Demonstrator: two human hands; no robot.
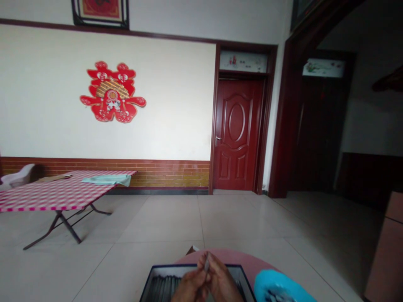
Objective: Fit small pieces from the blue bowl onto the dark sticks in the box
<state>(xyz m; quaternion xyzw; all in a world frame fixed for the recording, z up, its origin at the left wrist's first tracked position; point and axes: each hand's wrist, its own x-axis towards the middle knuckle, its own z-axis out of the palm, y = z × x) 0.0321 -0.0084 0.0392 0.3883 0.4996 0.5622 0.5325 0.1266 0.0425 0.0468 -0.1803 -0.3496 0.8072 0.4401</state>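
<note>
My left hand (190,284) and my right hand (223,280) meet at the bottom middle of the head view, fingers closed. Pinched upright between them is a small slim greyish piece (207,264), whose kind is too small to make out. Below my hands lies a shallow, dark-rimmed white box (153,272). Dark slim sticks (165,285) lie side by side in its left part; my hands and wrists hide much of the middle. To the right of the box sits a light-blue plastic bag (267,280) with small dark and pale pieces (277,296) inside.
The box rests on a round pink table (248,261). At the left stands a folding table (47,195) with a checked cover and a pale green cloth (107,180). A red door (237,134) is in the far wall. A cabinet (385,251) stands at the right edge.
</note>
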